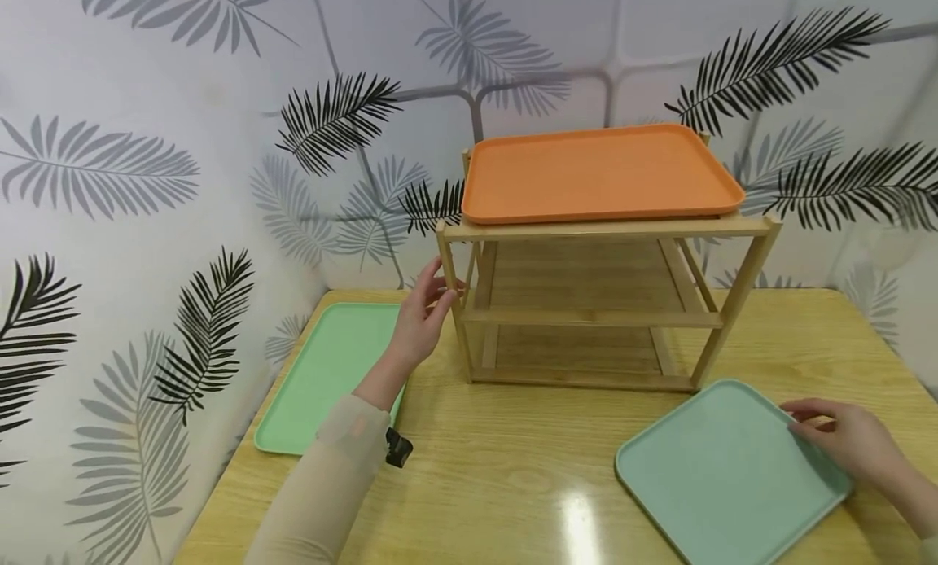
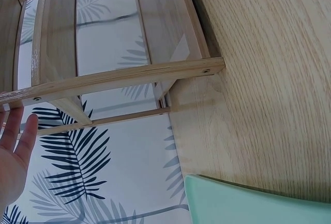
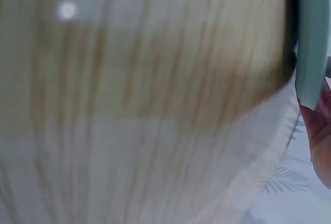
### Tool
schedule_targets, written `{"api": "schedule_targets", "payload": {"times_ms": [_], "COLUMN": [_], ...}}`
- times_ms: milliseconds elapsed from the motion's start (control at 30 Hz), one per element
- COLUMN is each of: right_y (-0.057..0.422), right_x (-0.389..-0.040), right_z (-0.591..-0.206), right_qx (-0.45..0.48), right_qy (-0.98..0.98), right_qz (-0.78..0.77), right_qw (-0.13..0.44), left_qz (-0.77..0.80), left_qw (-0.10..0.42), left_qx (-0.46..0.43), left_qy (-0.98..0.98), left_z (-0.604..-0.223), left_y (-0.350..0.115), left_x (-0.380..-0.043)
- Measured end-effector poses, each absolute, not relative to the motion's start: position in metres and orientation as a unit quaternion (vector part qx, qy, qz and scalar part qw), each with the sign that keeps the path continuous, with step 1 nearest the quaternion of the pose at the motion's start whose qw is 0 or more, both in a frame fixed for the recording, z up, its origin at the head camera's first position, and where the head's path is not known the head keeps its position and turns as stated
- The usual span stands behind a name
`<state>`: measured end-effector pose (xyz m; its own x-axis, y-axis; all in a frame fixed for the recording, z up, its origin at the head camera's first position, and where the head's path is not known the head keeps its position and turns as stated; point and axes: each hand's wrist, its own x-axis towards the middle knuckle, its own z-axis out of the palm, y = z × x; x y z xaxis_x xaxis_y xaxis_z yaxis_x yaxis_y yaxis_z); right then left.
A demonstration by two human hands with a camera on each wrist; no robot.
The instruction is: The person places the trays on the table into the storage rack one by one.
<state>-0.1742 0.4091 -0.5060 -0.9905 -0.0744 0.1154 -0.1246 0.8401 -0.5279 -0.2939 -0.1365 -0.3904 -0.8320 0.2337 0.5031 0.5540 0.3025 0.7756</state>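
My left hand is at the front left post of a wooden shelf rack. Its thumb lies beside the post and its fingers reach behind it. In the left wrist view, part of this hand shows against the rack's frame. At the right, my right hand pinches the right edge of a blue-green tray. The tray is tilted low over the table. Only the edge of this tray and part of the hand appear in the right wrist view.
An orange tray lies on the rack's top. Its lower two shelves show bare slats. A light green tray lies on the wooden table at the left, partly hidden by my left arm. Leaf-patterned walls stand behind and left.
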Motion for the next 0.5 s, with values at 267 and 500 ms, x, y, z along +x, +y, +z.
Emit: {"api": "schedule_targets", "payload": {"times_ms": [267, 500], "right_y": [0.414, 0.409], "right_x": [-0.16, -0.142], "right_z": [-0.506, -0.494], "right_qx": [0.086, -0.008], "right_qy": [-0.935, -0.871], "right_qz": [0.339, 0.486], "right_qw": [0.061, -0.076], "left_qz": [-0.535, -0.529], "left_qw": [0.145, 0.149], "left_qx": [-0.238, -0.245], "left_qy": [-0.798, -0.799], "left_z": [-0.39, -0.391], "left_y": [-0.135, -0.136], "left_x": [-0.294, -0.295]}}
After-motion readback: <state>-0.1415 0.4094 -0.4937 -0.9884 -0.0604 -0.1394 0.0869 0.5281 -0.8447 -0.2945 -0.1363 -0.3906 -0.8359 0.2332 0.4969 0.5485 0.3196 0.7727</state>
